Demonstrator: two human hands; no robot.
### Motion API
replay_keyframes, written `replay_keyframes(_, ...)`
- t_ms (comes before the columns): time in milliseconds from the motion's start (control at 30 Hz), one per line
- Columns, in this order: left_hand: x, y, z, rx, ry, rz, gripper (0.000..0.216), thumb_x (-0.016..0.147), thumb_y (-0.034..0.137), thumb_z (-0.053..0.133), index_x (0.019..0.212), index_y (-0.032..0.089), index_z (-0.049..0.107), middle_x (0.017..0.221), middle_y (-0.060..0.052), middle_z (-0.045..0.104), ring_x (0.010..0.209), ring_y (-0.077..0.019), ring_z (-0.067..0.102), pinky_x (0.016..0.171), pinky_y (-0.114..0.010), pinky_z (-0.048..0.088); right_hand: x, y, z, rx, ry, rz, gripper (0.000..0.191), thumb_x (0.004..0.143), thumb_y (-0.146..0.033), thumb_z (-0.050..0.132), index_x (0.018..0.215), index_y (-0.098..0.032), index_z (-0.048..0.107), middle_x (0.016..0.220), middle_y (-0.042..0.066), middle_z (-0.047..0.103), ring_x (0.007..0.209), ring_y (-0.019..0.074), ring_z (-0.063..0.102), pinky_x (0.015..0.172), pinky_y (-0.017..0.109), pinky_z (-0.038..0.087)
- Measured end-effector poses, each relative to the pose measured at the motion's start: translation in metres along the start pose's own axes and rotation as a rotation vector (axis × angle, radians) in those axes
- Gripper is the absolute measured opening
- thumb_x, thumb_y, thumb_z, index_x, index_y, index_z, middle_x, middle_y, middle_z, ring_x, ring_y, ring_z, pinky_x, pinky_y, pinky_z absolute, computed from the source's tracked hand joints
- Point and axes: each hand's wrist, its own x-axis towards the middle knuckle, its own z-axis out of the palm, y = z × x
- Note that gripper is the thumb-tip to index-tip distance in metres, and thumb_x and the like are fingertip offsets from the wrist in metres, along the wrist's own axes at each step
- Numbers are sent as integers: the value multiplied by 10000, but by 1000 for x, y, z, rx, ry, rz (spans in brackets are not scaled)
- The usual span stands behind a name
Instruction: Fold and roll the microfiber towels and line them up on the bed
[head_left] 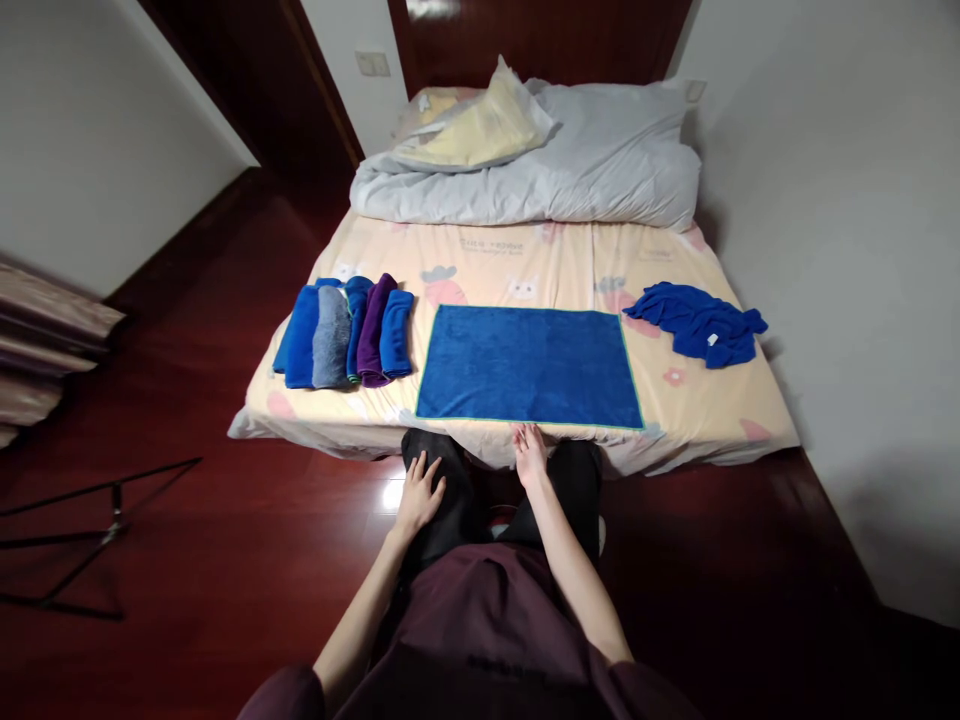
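A blue towel point(529, 365) with a thin green edge lies spread flat near the front of the bed. My right hand point(530, 458) is just below the towel's near edge, its fingers loosely extended and nothing visible in it. Whether its fingertips touch the bed's edge I cannot tell. My left hand point(421, 492) rests on my left thigh with its fingers spread, holding nothing. To the left of the flat towel sits a row of several folded or rolled towels, among them a grey towel point(331, 337) and a purple towel point(376, 332). A crumpled blue cloth point(701, 322) with a white tag lies to the right.
The bed point(480, 262) has a peach patterned sheet. Across its far end lie a bunched grey-white quilt point(600, 160) and a pale yellow pillow point(487, 125). Black tripod legs point(112, 535) stand on the dark red floor at left. A wall point(840, 250) borders the right side.
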Motion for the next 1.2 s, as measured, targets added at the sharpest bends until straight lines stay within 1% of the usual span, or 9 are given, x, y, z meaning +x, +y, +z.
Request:
replay_keyframes(100,14,24,-14,22,35,140,372,955,263,482,1248,198,700,1532,-134,537,1511,-342,380,1230,-600,343,4,0,-2,38,-43,12,211,878,-260,736,1070,-214,658,1104,49,767,963,134,749,847,249,601)
replay_keyframes(233,52,76,-30,-22,27,333,364,962,200,459,1239,236,692,1505,-84,569,1496,-288,400,1221,-559,382,7,-2,4,50,-40,61,194,909,-296,718,1076,-204,683,1221,75,745,1000,147,742,816,250,616)
replay_keyframes(333,103,116,-32,-45,-58,469,364,970,203,457,1247,234,691,1503,-79,572,1482,-278,411,1200,-537,411,11,-3,11,39,43,95,185,935,-297,686,1098,-209,688,1263,75,735,974,131,740,833,256,622)
replay_keyframes(433,171,147,-27,-20,-143,541,357,988,241,456,1250,210,697,1475,-92,599,1428,-273,464,1171,-495,440,14,0,13,57,111,102,156,929,-261,677,1071,-198,695,1229,78,750,955,126,739,858,263,627)
replay_keyframes(567,267,177,-11,138,-259,503,401,998,288,472,1331,170,661,1503,-125,572,1379,-268,505,1175,-444,419,16,7,6,96,123,133,137,930,-245,648,1041,-197,711,1220,63,751,1003,117,736,914,250,617)
replay_keyframes(700,334,203,7,310,-350,435,475,988,310,496,1436,178,586,1612,-130,444,1436,-306,441,1167,-465,411,18,9,-4,83,128,201,123,936,-245,622,1008,-224,719,1266,42,736,1063,122,729,992,283,591)
replay_keyframes(867,380,233,23,368,-350,383,518,986,309,464,1488,200,533,1653,-116,377,1467,-332,376,1166,-497,400,18,6,-7,61,66,191,180,961,-303,588,1072,-268,726,1343,26,704,1166,138,697,1087,383,547)
replay_keyframes(1033,420,252,34,353,-339,349,542,967,257,447,1502,194,512,1648,-118,368,1471,-349,345,1176,-531,379,13,-2,1,103,113,278,160,964,-304,623,1068,-285,744,1429,-1,655,1119,107,699,947,255,608)
replay_keyframes(1200,465,263,42,252,-344,301,538,889,142,523,1424,177,566,1528,-165,480,1432,-359,392,1155,-516,412,8,-10,8,117,153,324,197,1001,-254,567,1041,-281,758,1435,-29,649,1057,93,712,863,209,631)
